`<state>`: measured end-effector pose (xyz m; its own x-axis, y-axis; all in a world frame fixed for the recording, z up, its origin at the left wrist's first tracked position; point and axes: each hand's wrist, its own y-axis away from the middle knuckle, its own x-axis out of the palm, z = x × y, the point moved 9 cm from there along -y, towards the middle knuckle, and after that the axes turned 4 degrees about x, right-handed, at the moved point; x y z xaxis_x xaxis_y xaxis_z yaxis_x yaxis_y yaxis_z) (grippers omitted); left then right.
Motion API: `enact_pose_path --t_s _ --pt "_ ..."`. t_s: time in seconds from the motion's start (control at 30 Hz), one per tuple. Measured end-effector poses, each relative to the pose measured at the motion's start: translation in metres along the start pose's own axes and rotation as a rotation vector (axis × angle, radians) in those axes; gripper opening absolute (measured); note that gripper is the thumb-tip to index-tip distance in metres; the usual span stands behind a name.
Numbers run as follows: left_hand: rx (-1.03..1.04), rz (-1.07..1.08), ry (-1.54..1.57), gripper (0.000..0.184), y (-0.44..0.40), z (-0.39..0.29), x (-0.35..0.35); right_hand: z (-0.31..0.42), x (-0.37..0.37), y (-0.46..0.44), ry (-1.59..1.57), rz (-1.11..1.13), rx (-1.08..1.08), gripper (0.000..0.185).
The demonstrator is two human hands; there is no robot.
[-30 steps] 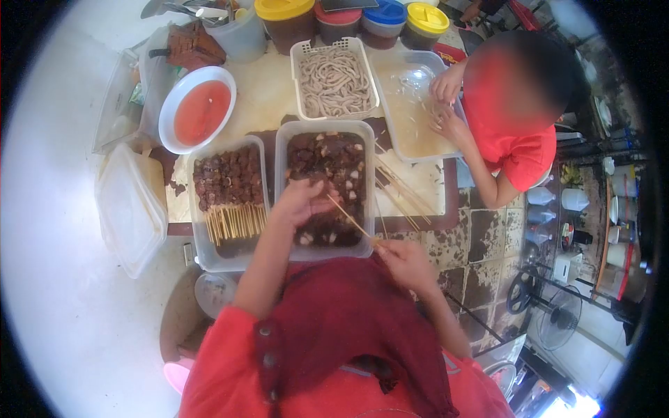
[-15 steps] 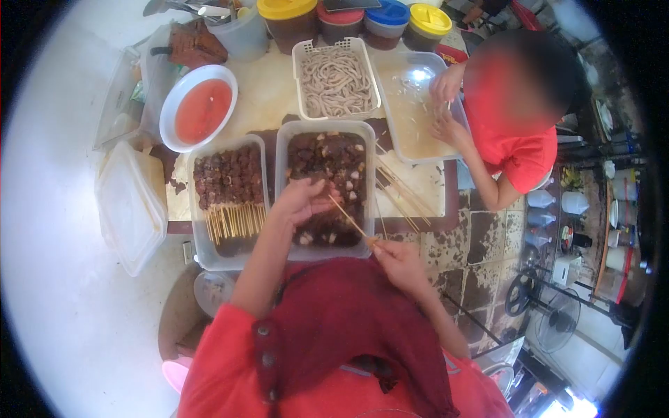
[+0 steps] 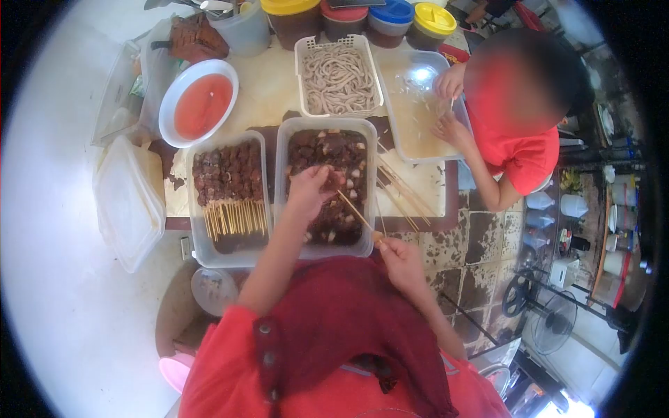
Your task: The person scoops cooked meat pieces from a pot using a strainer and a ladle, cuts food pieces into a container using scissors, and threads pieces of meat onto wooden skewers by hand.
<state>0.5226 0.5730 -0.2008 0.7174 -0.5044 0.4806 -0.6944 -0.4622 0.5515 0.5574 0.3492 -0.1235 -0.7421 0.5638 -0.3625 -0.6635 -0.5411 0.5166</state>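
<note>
My right hand (image 3: 401, 261) is closed on the lower end of a thin wooden skewer (image 3: 355, 211), which slants up to the left. Over the tub of dark marinated meat (image 3: 324, 150), my left hand (image 3: 312, 191) has its fingers pinched around a piece of meat (image 3: 334, 180) near the skewer's tip. Whether the tip is in the meat is too small to tell. Beside it on the left, a second tub (image 3: 261, 174) holds rows of meat skewers (image 3: 230, 177) with their bare sticks toward me. Loose skewers (image 3: 404, 191) lie right of the meat tub.
A white basket of pale strips (image 3: 339, 76), a bowl of red liquid (image 3: 203, 106) and lidded containers (image 3: 388, 21) stand farther back. At the right, a co-worker in red (image 3: 519, 153) has both hands over a tub of cloudy liquid (image 3: 418, 132). A lid (image 3: 129, 205) leans at the left.
My left hand has moved slightly up and right, and its fingers have closed in from a more open, palm-up pose. The skewer's tip has shifted a little to the right.
</note>
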Motion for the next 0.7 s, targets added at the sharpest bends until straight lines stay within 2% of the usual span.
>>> enact_pose_path --t_s 0.2,0.3,0.5,0.6,0.67,0.7 --pt "0.092 -0.063 0.067 0.016 0.001 0.014 -0.002 -0.006 0.0 -0.002 0.116 -0.027 0.06 0.024" --pt "0.039 -0.064 0.075 0.017 0.001 0.014 -0.001 -0.006 0.003 0.0 0.046 -0.034 0.046 0.023" --pt "-0.082 0.117 0.114 0.02 -0.001 0.01 0.005 -0.006 0.009 0.001 -0.121 0.011 -0.027 0.021" --pt "-0.165 0.065 0.213 0.021 -0.008 0.015 -0.006 0.021 0.006 0.006 0.041 0.018 -0.156 0.019" --pt "0.44 0.313 -0.954 0.04 0.013 -0.032 0.012 0.016 0.015 0.006 0.002 0.044 -0.15 0.018" --pt "0.492 0.277 -1.196 0.052 0.036 -0.058 0.042 0.002 0.028 -0.002 0.033 0.079 -0.201 0.017"
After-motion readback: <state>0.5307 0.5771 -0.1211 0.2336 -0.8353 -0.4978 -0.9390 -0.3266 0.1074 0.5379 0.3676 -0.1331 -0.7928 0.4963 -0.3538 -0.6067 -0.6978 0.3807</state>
